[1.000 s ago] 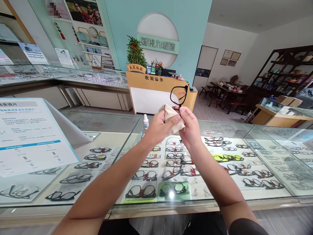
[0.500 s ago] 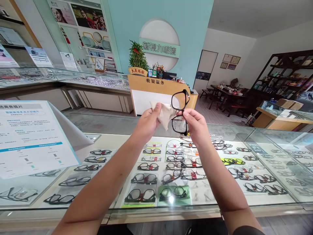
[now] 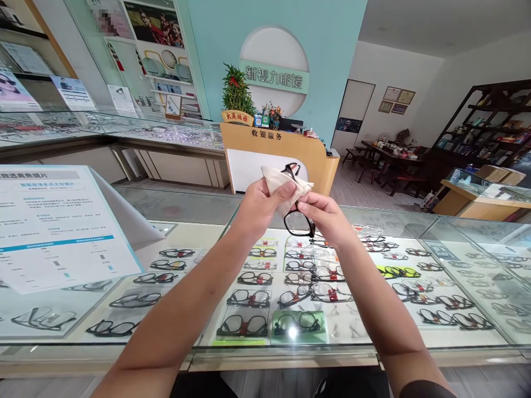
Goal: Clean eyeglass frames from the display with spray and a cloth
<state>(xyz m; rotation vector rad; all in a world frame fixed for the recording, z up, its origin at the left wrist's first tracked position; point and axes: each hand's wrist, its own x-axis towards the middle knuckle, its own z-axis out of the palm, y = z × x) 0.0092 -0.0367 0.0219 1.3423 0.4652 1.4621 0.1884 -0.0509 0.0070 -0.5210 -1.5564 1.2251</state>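
Observation:
Above the glass counter I hold black-framed eyeglasses (image 3: 299, 224), turned so that one lens sits above the other. My left hand (image 3: 265, 205) pinches a cream cleaning cloth (image 3: 276, 179) folded around the upper lens, which the cloth mostly hides. Thumb on the near side, it presses the cloth against the glasses. The fingers of my right hand (image 3: 323, 215) grip the frame near the bridge. Below them the lower lens shows uncovered, and a dark piece of the frame sticks out above the cloth.
Under my forearms a glass display counter (image 3: 352, 338) holds several rows of eyeglasses. A folded printed sign (image 3: 62, 232) stands on its left. Beyond are a wooden cashier desk (image 3: 240, 137) with a plant (image 3: 237, 94), more showcases (image 3: 178, 157), and a dark table (image 3: 392, 157) at right.
My left hand has brought the cloth rightward onto the upper lens and now clasps it there. The glasses were fully visible beside the cloth before. The view has shifted slightly.

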